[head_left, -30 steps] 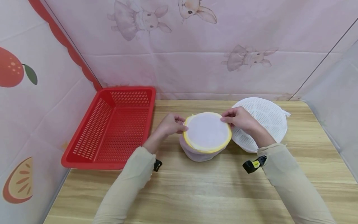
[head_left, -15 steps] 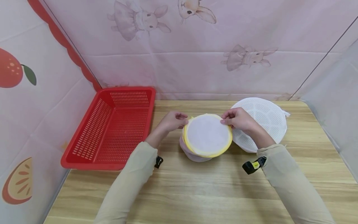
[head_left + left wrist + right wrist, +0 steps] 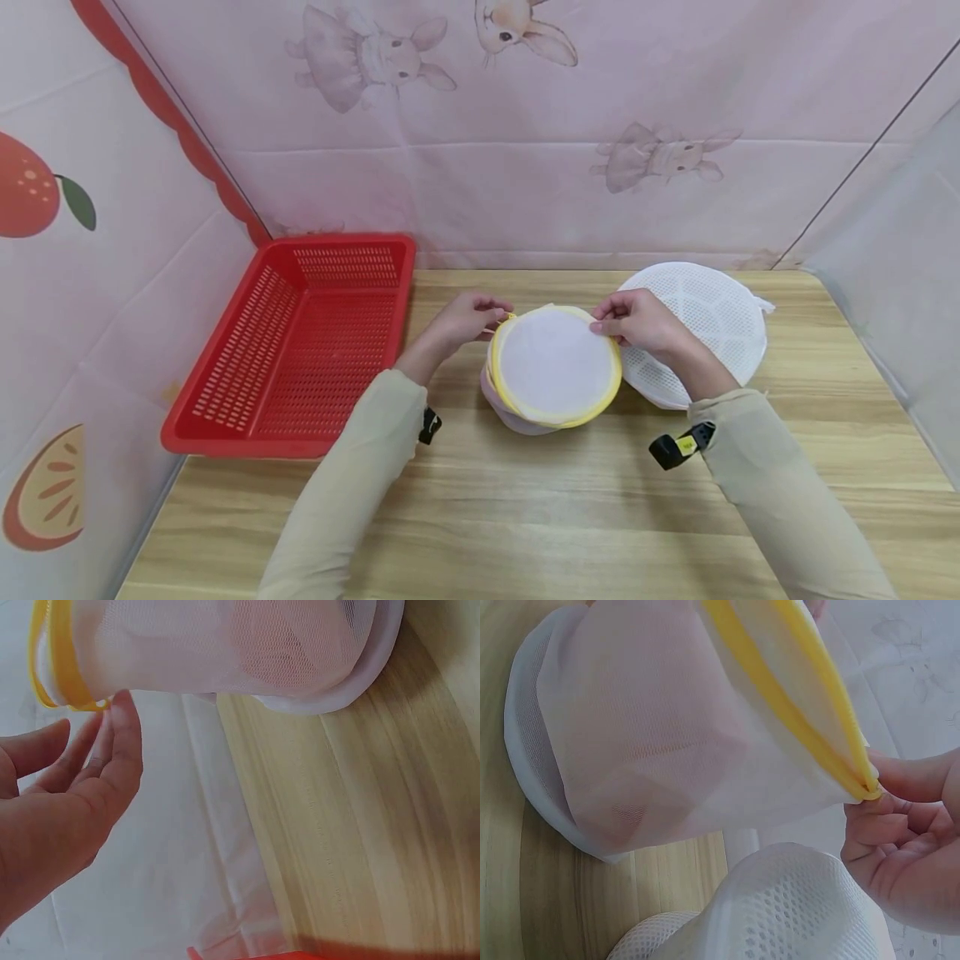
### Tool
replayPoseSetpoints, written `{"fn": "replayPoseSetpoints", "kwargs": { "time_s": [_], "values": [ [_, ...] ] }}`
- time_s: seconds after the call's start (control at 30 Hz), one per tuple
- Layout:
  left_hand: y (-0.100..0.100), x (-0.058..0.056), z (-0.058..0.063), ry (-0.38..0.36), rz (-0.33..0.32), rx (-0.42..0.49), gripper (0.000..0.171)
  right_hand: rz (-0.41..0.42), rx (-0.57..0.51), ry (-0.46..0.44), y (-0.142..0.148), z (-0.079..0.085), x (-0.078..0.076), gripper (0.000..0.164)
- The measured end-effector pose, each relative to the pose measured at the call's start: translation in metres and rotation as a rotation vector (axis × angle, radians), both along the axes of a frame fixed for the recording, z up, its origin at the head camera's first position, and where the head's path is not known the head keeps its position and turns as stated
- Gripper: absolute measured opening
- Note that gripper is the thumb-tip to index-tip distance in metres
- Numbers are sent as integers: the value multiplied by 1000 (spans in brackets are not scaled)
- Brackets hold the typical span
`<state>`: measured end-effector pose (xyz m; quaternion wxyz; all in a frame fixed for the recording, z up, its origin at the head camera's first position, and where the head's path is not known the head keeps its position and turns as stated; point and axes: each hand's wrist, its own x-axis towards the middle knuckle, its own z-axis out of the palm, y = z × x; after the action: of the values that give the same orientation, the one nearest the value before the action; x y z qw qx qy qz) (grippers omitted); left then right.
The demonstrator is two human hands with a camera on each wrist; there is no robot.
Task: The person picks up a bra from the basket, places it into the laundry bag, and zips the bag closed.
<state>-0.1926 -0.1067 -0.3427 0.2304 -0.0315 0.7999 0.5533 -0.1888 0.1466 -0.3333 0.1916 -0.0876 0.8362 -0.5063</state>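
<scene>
A cylindrical mesh laundry bag (image 3: 557, 362) with a yellow zip round its top stands on the table in the head view. Something pinkish shows through its mesh (image 3: 656, 750) in the right wrist view. My right hand (image 3: 647, 321) pinches the bag's rim at the zip between thumb and fingers. My left hand (image 3: 468, 321) is at the far left of the rim. In the left wrist view its fingertips (image 3: 124, 701) touch the yellow edge, while the thumb stands apart from them. The zip pull is too small to make out.
A red slotted plastic basket (image 3: 330, 358) stands to the left. On the right, partly behind my right hand, sits a white round mesh laundry bag (image 3: 705, 325). A pink rabbit-print sheet (image 3: 510, 200) covers the wall behind the wooden table (image 3: 555, 525).
My left hand has slid away from me along the rim, and its thumb has come off the bag's top. The top has tilted slightly towards me. The right hand keeps its pinch.
</scene>
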Motion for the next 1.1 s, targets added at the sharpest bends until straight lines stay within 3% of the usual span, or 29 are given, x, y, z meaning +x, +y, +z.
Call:
{"fn": "replayPoseSetpoints", "kwargs": {
  "time_s": [0.3, 0.5, 0.73, 1.1],
  "values": [
    [-5, 0, -1, -41, 70, 123, 24, 2, 2, -3, 0, 2, 1, 18],
    [-10, -3, -7, -52, 35, 204, 16, 15, -7, -7, 0, 3, 2, 18],
    [-6, 2, 4, -122, 41, 166, 18, 31, -16, -16, 0, 2, 3, 17],
    [-6, 1, 7, -145, 83, 199, 16, 95, 10, -31, 1, 2, -3, 20]
  ]
}}
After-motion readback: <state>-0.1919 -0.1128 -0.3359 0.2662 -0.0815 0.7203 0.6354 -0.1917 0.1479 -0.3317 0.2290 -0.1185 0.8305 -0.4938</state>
